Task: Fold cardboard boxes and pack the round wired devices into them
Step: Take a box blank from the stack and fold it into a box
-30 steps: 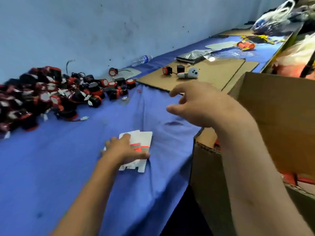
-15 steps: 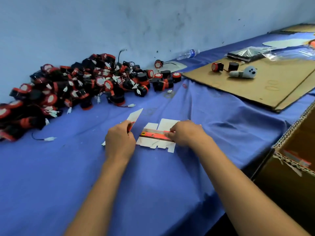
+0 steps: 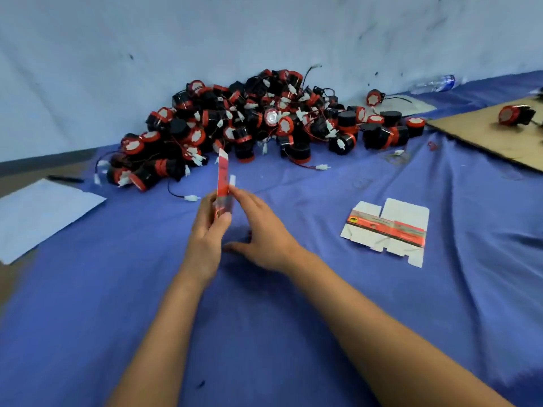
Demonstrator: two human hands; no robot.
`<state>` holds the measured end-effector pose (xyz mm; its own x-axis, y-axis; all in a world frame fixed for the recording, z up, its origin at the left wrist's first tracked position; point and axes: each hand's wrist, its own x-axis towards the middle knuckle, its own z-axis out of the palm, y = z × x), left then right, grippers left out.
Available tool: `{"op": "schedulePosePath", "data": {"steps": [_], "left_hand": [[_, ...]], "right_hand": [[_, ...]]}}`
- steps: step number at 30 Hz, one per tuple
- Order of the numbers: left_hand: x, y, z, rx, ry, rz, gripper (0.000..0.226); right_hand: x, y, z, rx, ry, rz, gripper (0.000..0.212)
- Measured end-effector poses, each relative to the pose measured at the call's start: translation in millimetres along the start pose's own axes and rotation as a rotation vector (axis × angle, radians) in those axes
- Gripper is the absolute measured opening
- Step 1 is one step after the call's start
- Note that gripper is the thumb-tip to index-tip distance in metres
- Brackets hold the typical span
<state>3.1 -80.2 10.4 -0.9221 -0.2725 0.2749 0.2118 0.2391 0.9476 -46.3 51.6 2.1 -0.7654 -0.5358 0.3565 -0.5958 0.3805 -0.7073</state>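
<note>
Both hands meet at 1 flat box blank (image 3: 223, 183), raised edge-on above the blue bench (image 3: 264, 333): the left hand (image 3: 207, 233) pinches its lower end, while the right hand (image 3: 261, 230) touches its edge with loose, spread fingers. Folding seems just begun; next the blank needs opening into a sleeve. A spare blank (image 3: 388, 230) lies to the right, and the round wired devices (image 3: 264, 124) are heaped beyond.

cloth (image 3: 293, 333): blue | wall (image 3: 117, 54): pale blue, dark specks | device pile (image 3: 258, 124): black bodies, red rims, white connectors | flat box blank (image 3: 388, 230): white, red-orange band, black stripe | held box blank (image 3: 223, 183): red, white edge | cardboard sheet (image 3: 484, 136): brown
</note>
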Motion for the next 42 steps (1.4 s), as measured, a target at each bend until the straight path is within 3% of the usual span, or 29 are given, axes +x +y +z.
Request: {"op": "schedulePosePath", "data": {"steps": [3,4,8,11,13,16,18,21,24,29,33,39,42], "left_hand": [[-3,-9,-25,-0.420,-0.135,-0.160,0.047],[-4,-12,-31,-0.454,-0.186,-0.217,0.052],[0,-21,-38,-0.474,-0.228,-0.241,0.067],[4,-20,-35,-0.249,-0.139,-0.081,0.064],[4,-24,-34,-0.047,-0.033,-0.012,0.061],[5,-30,-35,0.138,0.138,0.045,0.046],[5,-31,-33,0.293,0.157,0.105,0.049],[2,-29,-27,0.438,0.070,0.134,0.072],[-3,-24,-23,0.365,-0.040,0.038,0.087],[-6,-19,-20,0.203,-0.213,-0.038,0.089],[-7,-14,-15,0.066,-0.207,-0.090,0.095],[-4,-18,-22,-0.157,-0.231,-0.149,0.094],[-4,-21,-25,-0.227,-0.224,-0.151,0.088]], "right_hand": [[8,0,22,-0.013,0.141,-0.093,0.084],[8,2,23,-0.019,0.183,-0.117,0.076],[6,6,22,0.083,0.187,-0.163,0.056],[2,0,26,0.340,0.262,-0.044,0.012],[1,-2,24,0.564,0.344,0.141,0.016],[0,2,17,0.701,0.300,0.264,0.020],[-1,3,16,0.722,0.245,0.261,0.020],[-3,4,17,0.779,0.111,0.233,0.021],[-6,7,16,0.824,-0.001,0.261,0.036],[-7,12,9,0.955,-0.116,0.256,0.060],[-6,9,1,1.146,-0.238,0.187,0.083],[-4,8,5,1.086,-0.059,0.292,0.060],[-4,7,4,1.085,-0.066,0.288,0.057]]}}
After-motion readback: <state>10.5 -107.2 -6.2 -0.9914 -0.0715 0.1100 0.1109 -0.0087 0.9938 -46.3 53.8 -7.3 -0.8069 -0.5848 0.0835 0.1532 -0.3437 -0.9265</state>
